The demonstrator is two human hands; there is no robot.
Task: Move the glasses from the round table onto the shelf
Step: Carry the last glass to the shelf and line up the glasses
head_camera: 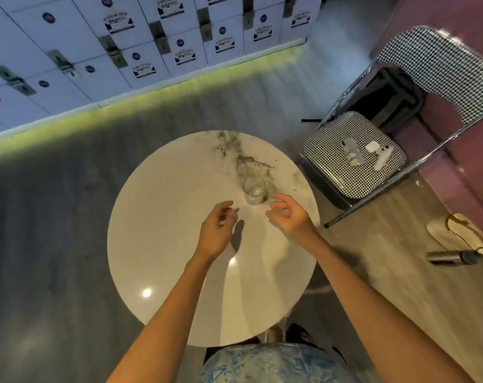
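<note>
**One glass on the table, both hands closing in**

A single clear glass (pixel 254 190) stands upright on the round table (pixel 163 217), well in from the rim, toward the far right part of the top, on the grey veining in the marble. No other glass shows on the table, and no shelf is in view.

Both hands reach over the middle of the table toward it. The right hand (pixel 287 214) is nearest, its fingers curled and spread in a loose cup just beside the glass on the near right; the fingertips look very close to the wall of the glass, but I cannot tell whether they touch it. It grips nothing. The left hand (pixel 218 230) hovers a little further back on the near left, fingers half curled, also empty, apart from the glass.

The step in hand looks like the reach for the glass, with the grasp not yet made. The next move calls for the right hand to come round the side of the glass and close firmly on its wall, then lift it straight up. The glass is smooth, so a full wrap of the fingers would serve better than a pinch at the rim.

To the right of the table stands a checked chair (pixel 331 167) with a phone (pixel 352 156) on its seat.
</note>
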